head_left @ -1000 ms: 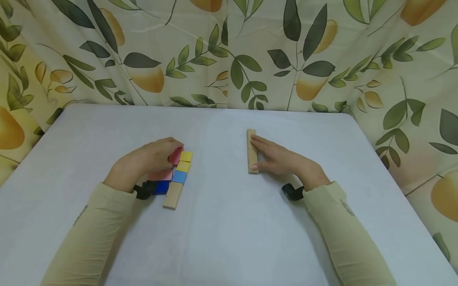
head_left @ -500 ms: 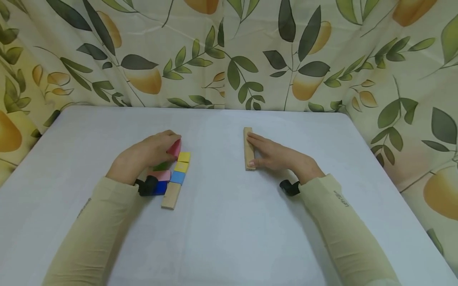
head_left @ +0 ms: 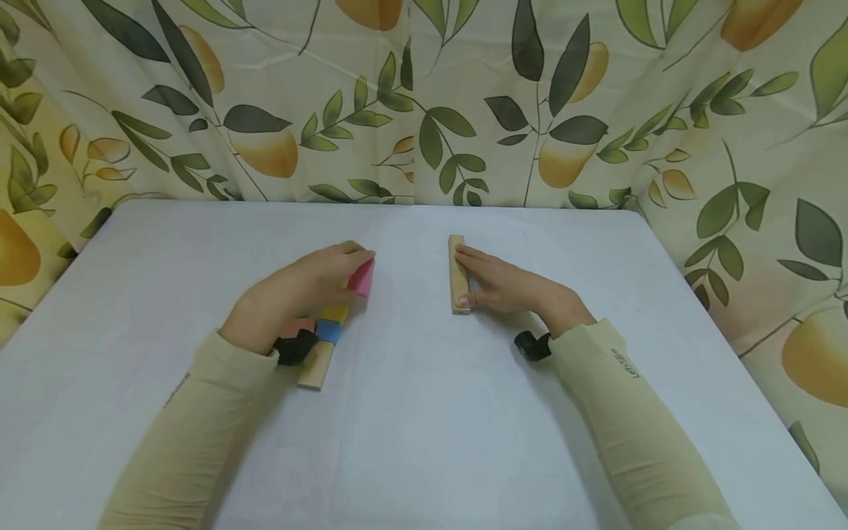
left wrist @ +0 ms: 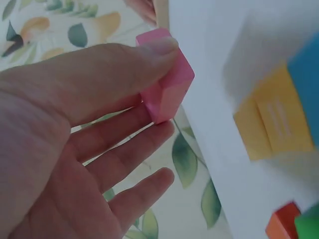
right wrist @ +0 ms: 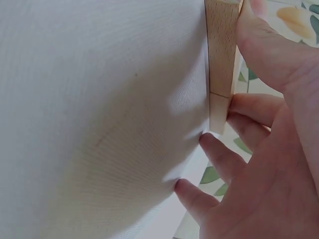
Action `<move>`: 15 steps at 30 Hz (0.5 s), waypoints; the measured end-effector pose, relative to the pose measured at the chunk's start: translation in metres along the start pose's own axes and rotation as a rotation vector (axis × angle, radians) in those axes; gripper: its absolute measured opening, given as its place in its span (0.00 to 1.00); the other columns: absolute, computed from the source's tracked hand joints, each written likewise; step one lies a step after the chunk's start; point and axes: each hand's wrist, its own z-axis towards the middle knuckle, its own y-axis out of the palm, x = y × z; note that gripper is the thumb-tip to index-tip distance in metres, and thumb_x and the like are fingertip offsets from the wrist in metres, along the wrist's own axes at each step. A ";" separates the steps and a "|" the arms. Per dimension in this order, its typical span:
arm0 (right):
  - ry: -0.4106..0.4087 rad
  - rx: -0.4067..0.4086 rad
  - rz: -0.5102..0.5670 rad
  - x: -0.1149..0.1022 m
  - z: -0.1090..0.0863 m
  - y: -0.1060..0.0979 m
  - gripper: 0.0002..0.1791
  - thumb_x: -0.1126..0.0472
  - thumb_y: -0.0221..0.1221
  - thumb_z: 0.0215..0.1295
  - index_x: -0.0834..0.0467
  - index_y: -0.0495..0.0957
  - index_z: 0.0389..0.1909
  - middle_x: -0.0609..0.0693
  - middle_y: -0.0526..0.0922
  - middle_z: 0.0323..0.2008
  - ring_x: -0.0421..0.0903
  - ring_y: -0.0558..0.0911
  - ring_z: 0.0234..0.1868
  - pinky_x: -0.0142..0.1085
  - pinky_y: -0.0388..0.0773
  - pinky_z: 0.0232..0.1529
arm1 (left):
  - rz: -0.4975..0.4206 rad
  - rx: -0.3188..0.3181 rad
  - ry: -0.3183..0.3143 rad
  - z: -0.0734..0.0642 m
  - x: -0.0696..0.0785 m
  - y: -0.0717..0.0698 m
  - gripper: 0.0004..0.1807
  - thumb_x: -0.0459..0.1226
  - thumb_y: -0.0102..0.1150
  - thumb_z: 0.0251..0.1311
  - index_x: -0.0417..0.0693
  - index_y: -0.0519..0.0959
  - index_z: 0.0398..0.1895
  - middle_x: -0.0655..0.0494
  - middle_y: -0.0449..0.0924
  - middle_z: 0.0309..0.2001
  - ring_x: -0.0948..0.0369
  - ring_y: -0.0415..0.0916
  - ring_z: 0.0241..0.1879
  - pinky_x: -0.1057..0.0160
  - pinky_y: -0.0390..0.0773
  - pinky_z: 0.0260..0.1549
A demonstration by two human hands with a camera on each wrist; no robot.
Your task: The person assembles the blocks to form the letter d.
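Observation:
My left hand (head_left: 308, 283) pinches a pink wooden block (left wrist: 172, 87) between thumb and fingers, above the table and just beyond a row of coloured blocks. In that row lie yellow blocks (left wrist: 276, 117), a blue block (head_left: 328, 330) and a plain wooden block (head_left: 316, 366), partly covered by the hand. Across the table, my right hand (head_left: 506, 285) rests against a long strip of plain wooden blocks (head_left: 458, 276). Its thumb touches near the closer end and its fairly straight fingers touch farther along. A seam crosses the wooden strip (right wrist: 222, 55) in the right wrist view.
Beside the coloured row are a red block (left wrist: 282, 223) and a green block (left wrist: 309, 226), mostly hidden under the left wrist in the head view. The white tabletop (head_left: 404, 412) ends at a leaf-patterned curtain (head_left: 450, 88) behind. Black wrist cameras hang under both wrists.
My left hand has lifted the pink block from beside the coloured row and carried it to the right, over the row's far end. The right hand stays at the wooden strip.

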 end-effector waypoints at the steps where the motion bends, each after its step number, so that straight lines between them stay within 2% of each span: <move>1: 0.002 -0.001 0.001 0.001 0.000 0.000 0.49 0.50 0.60 0.69 0.67 0.43 0.77 0.61 0.40 0.80 0.61 0.42 0.80 0.55 0.43 0.78 | 0.002 -0.005 0.006 0.001 0.004 0.001 0.36 0.37 0.66 0.62 0.38 0.64 0.71 0.42 0.67 0.68 0.48 0.69 0.64 0.50 0.72 0.64; 5: 0.007 0.001 0.005 0.003 0.001 -0.001 0.49 0.51 0.61 0.69 0.67 0.43 0.77 0.61 0.40 0.80 0.61 0.42 0.80 0.54 0.43 0.78 | 0.008 -0.027 0.036 0.006 0.018 0.007 0.36 0.40 0.66 0.62 0.39 0.65 0.71 0.44 0.68 0.68 0.49 0.70 0.64 0.52 0.73 0.63; 12: 0.023 -0.004 0.008 0.004 0.006 -0.002 0.49 0.49 0.61 0.68 0.64 0.43 0.78 0.58 0.39 0.80 0.59 0.41 0.80 0.53 0.43 0.78 | 0.047 -0.092 0.049 0.017 0.040 0.020 0.37 0.43 0.66 0.62 0.42 0.66 0.71 0.45 0.69 0.67 0.51 0.72 0.61 0.54 0.75 0.62; 15: 0.027 0.004 0.012 0.005 0.006 -0.001 0.50 0.49 0.61 0.67 0.63 0.44 0.78 0.58 0.40 0.80 0.59 0.42 0.80 0.53 0.43 0.78 | 0.046 -0.104 0.082 0.022 0.050 0.025 0.35 0.43 0.66 0.63 0.43 0.67 0.71 0.46 0.70 0.67 0.52 0.72 0.62 0.55 0.75 0.62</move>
